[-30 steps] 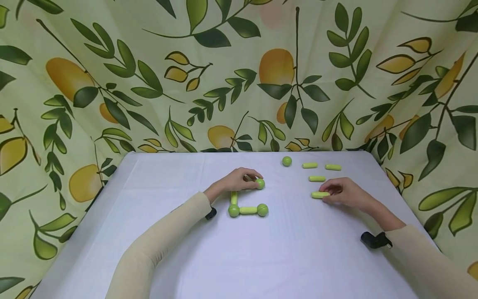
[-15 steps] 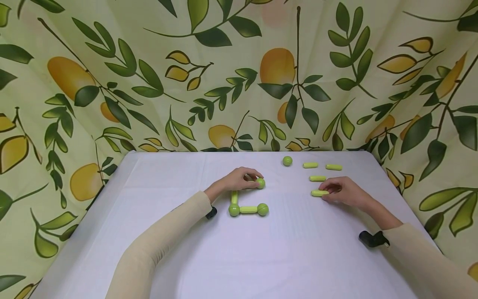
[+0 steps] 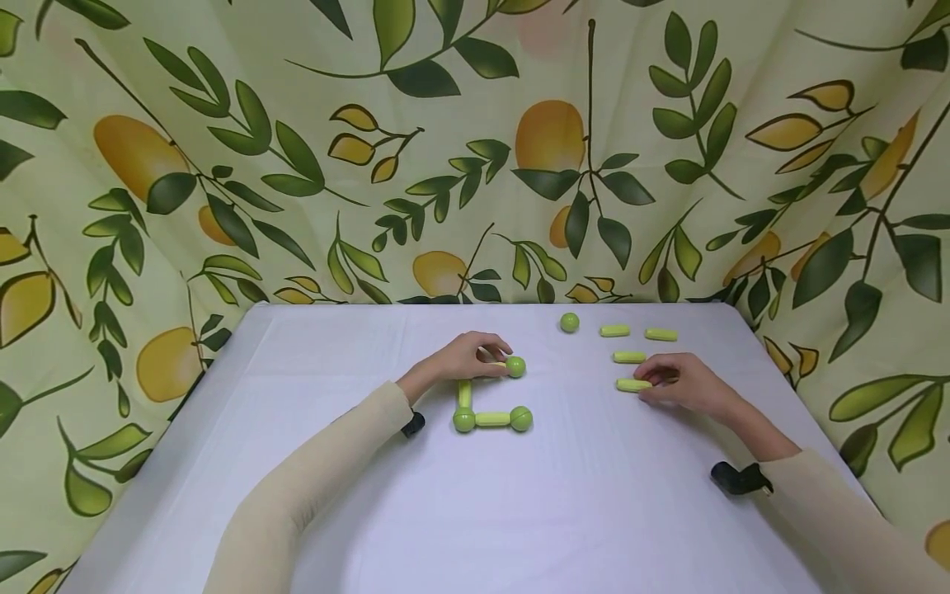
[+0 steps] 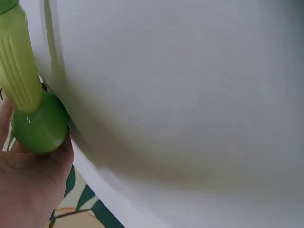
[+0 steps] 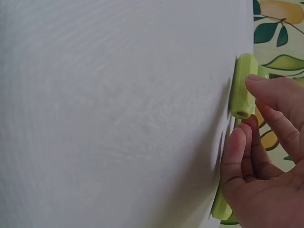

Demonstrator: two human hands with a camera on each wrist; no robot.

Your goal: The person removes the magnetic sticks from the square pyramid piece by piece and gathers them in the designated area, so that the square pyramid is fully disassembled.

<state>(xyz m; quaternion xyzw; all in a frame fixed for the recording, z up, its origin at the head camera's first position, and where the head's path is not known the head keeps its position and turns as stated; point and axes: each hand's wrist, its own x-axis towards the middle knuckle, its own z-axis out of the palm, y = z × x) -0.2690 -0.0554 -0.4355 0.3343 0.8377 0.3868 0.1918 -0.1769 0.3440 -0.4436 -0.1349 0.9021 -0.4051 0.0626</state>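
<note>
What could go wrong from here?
1. The left hand curls at the far side of the ball-and-stick shape; a jog there might skew it or pull a joint apart.
2. The right hand holds a loose stick near one end, with a neighbouring stick just beyond; the held one could swivel, or the neighbour get nudged.
3. The lone ball sits near the far edge of the table; a bump could set it rolling.

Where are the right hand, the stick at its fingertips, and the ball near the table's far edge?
Right hand [image 3: 684, 384]: head view, middle of the hand.
Stick [image 3: 631, 385]: head view, middle of its visible part.
Ball [image 3: 569, 322]: head view, its centre.
</note>
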